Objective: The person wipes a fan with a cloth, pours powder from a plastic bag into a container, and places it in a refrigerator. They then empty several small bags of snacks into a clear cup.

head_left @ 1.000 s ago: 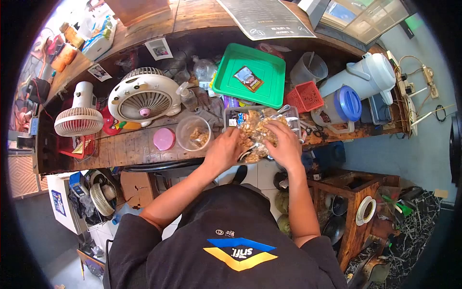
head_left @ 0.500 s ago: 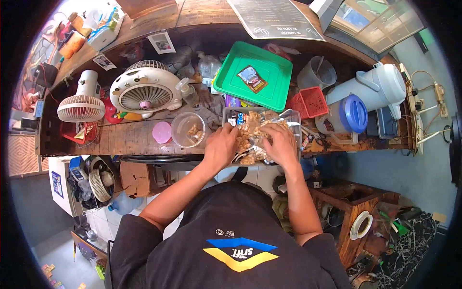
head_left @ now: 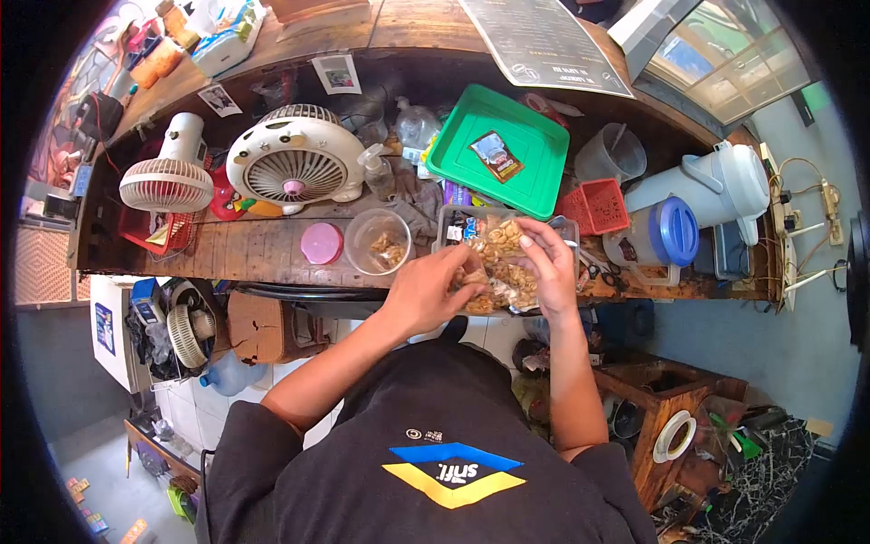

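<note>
We see the snacks (head_left: 501,247), brown pieces in clear plastic, heaped in a clear box (head_left: 441,238) at the front edge of the bench (head_left: 263,249), right of its middle. The left hand (head_left: 433,292) lies over the left side of the heap, thumb and forefinger apart and touching the snacks; we cannot tell whether they pinch the plastic. The right hand (head_left: 553,267) is at the right side of the heap, its thumb and fingers a little apart against the snacks, and its grip too is unclear to us.

Left of the box, near the front edge, we find a clear tub (head_left: 364,227) with brown pieces at its bottom, and just beside it a pink lid (head_left: 322,243). Behind the box, toward the back edge, a green tray (head_left: 462,136) sits tilted with a sachet (head_left: 496,156) on it. Toward the right end we see a red basket (head_left: 598,207), a blue-lidded jug (head_left: 675,231) and a flask (head_left: 707,181); toward the left end stand two fans (head_left: 293,161).
</note>
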### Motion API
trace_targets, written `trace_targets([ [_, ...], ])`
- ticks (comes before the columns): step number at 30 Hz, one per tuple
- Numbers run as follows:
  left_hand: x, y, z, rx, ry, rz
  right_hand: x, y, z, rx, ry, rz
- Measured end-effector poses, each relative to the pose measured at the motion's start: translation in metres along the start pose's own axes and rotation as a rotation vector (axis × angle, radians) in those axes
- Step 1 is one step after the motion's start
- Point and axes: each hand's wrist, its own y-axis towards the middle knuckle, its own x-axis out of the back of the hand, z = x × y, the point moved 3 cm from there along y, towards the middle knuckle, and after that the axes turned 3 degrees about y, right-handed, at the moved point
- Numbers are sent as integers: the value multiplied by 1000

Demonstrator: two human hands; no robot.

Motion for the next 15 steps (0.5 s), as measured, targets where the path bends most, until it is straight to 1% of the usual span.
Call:
trace_targets([
  [1,6,-3,-3,23,-121,77,-5,-1,2,0,-1,5],
  [2,10,-6,-2,26,-120,70,-11,-1,4,-17,96,39],
  [4,21,-14,-5,-148,-225,-15,-21,1,3,-35,237,105],
  [5,29,-18,-5,-146,-223,-24,-27,2,4,-35,235,114],
  [7,49,-27,-8,-199,-323,-51,-39,5,9,-10,284,94],
  [9,72,-37,-1,-176,-357,-71,-56,4,19,-17,311,96],
  [10,85,-41,3,-152,-389,-85,-66,2,27,-23,320,149],
  [11,100,-45,3,-145,-396,-145,-76,1,33,-28,329,201],
  [13,117,-43,36,-328,-236,-273,-89,1,36,-18,292,232],
  [14,121,-45,43,-332,-237,-274,-95,2,35,-11,282,247],
  [15,126,-46,48,-217,-286,-309,-100,2,35,-5,272,260],
])
